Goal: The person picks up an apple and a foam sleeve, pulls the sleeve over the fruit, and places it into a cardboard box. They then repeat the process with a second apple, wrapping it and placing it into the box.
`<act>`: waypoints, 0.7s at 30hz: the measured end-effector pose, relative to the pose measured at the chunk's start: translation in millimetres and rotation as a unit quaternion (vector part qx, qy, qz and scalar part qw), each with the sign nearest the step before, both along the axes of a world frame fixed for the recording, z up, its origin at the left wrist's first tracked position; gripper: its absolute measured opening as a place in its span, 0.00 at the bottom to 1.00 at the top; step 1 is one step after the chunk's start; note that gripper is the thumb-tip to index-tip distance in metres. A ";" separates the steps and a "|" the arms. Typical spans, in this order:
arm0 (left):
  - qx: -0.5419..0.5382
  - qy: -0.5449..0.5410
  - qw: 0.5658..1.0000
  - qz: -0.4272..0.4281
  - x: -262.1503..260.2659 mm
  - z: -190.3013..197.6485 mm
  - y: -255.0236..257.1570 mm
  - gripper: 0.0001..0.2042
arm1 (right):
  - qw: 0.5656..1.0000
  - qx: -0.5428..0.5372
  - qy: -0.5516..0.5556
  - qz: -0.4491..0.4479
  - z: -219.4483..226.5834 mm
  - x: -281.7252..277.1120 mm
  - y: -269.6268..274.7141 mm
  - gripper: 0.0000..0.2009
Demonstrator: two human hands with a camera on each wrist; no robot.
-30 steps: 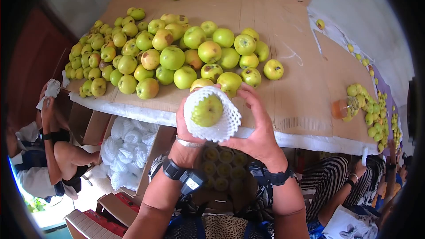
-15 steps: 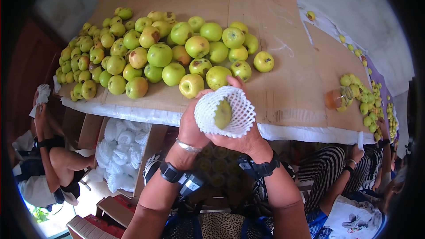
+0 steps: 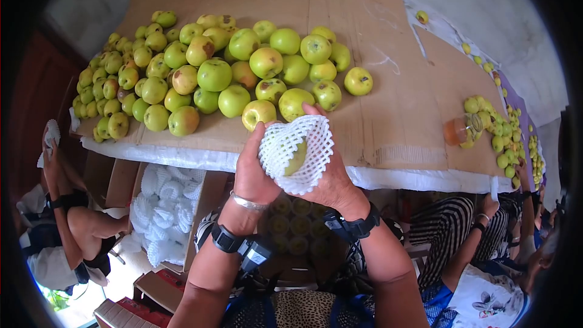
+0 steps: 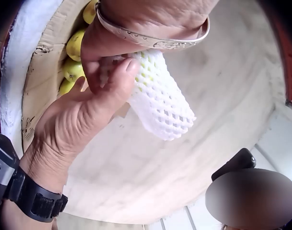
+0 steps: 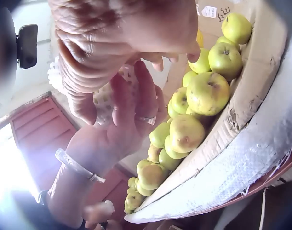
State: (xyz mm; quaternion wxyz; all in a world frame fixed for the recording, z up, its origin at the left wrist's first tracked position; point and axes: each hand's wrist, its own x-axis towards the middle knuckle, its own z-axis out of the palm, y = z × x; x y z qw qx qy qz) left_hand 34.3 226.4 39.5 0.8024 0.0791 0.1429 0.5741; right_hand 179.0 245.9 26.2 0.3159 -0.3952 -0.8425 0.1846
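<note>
A white foam net [image 3: 290,153] sits around a green apple [image 3: 297,158], part of which shows through the net's opening. My left hand [image 3: 255,173] grips it from the left, and its fingers [image 5: 121,98] curl along the net in the right wrist view. From the other side my right hand [image 3: 333,176] holds the lower part, and its thumb [image 4: 121,79] lies against the net in the left wrist view. The netted apple is above the table's near edge, just in front of the apple pile [image 3: 215,75]. Some fingers are hidden behind the net.
Cardboard [image 3: 401,109] covers the table. A jar of amber liquid [image 3: 455,131] stands at the right near more apples [image 3: 503,140]. Below the edge at left is a box of white foam nets [image 3: 167,209]. Other people sit at both sides, one holding a net [image 3: 51,136].
The net has turned and its opening has narrowed, with less of the apple showing. My right hand has moved in from the side to hold the lower part. The head view has shifted slightly.
</note>
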 end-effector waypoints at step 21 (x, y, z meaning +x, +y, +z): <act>-0.028 0.176 0.978 0.106 2.5 -2.5 8.5 0.20 | 0.837 -0.337 0.430 0.027 45.4 7.6 -19.6 0.24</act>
